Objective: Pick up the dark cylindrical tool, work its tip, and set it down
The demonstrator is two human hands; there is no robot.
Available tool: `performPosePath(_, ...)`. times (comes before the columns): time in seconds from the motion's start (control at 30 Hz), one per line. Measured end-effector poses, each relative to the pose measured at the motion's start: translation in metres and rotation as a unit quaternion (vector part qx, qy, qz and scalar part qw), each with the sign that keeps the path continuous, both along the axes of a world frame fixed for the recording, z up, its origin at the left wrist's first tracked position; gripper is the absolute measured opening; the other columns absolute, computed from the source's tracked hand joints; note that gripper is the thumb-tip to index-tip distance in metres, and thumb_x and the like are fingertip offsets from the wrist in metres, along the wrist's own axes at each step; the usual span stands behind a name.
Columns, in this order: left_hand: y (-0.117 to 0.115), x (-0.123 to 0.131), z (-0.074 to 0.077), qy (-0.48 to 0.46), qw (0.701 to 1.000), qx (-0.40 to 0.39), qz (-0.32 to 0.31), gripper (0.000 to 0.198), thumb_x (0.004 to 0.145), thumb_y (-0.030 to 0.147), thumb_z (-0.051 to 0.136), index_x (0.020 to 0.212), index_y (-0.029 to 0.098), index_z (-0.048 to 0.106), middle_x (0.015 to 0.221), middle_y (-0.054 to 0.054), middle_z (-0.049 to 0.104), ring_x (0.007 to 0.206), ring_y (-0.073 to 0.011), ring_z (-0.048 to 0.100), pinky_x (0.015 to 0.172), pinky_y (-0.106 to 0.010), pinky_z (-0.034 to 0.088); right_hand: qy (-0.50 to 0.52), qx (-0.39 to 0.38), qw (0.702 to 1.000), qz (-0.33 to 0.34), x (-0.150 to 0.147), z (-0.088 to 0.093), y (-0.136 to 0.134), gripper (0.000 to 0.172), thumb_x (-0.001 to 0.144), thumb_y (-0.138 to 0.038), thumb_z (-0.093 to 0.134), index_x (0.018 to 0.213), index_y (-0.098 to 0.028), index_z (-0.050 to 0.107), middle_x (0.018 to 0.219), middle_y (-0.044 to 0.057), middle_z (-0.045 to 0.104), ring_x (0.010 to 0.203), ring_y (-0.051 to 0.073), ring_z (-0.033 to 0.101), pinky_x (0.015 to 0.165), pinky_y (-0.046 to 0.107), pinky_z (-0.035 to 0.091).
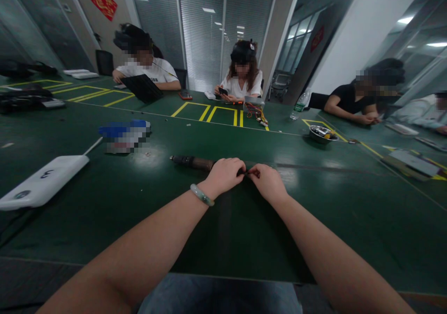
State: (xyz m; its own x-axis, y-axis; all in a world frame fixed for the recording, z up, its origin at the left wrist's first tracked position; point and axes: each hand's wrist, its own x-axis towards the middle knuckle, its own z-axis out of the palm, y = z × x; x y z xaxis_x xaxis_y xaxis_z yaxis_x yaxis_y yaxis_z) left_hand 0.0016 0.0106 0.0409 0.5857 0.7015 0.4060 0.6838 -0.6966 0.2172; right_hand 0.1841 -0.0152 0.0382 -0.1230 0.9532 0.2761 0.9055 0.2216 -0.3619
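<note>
Left hand (223,176) and right hand (267,182) pinched shut on a small dark piece (243,171), too small to identify; keep the pinch steady. Dark tube (192,162) just beside the left hand.

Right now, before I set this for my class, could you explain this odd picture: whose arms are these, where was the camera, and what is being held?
No machine appears here. These are a person's own bare arms, filmed by a camera worn on their head, looking forward and down. The left hand, with a pale green bangle on its wrist, and the right hand meet at the fingertips around a small dark piece, too small to identify. Beside the left hand lies a dark rod-shaped object. The green table also holds a flat white device, a metal bowl and a bundle of coloured wires. Across the table, a person wearing a dark head-mounted device holds a phone.
</note>
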Motion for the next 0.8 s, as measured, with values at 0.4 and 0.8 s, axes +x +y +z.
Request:
performPosePath(0.4, 0.0012, -0.0019, 0.0023, 0.002, 1.0, -0.005, -0.007, 0.011, 0.086, 0.027, 0.059, 0.095, 0.022, 0.062, 0.097, -0.001, 0.064, 0.089, -0.0184, 0.06, 0.08, -0.033, 0.045, 0.033, -0.03, 0.999, -0.014, 0.0026, -0.0013, 0.0001, 0.007, 0.083, -0.025, 0.063, 0.088, -0.023, 0.068, 0.083, -0.001, 0.066, 0.075, 0.013, 0.06, 0.067, 0.025, 0.042)
performPosePath(0.8, 0.0019, -0.0016, 0.0022, 0.004, 1.0, -0.004, -0.014, 0.008, 0.087, 0.027, 0.058, 0.092, 0.023, 0.062, 0.094, -0.001, 0.064, 0.087, -0.018, 0.06, 0.078, -0.031, 0.044, 0.055, -0.03, 0.998, -0.002, 0.0019, -0.0076, 0.0024, 0.01, 0.083, -0.025, 0.063, 0.093, -0.024, 0.066, 0.083, -0.002, 0.066, 0.075, 0.013, 0.06, 0.067, 0.024, 0.041)
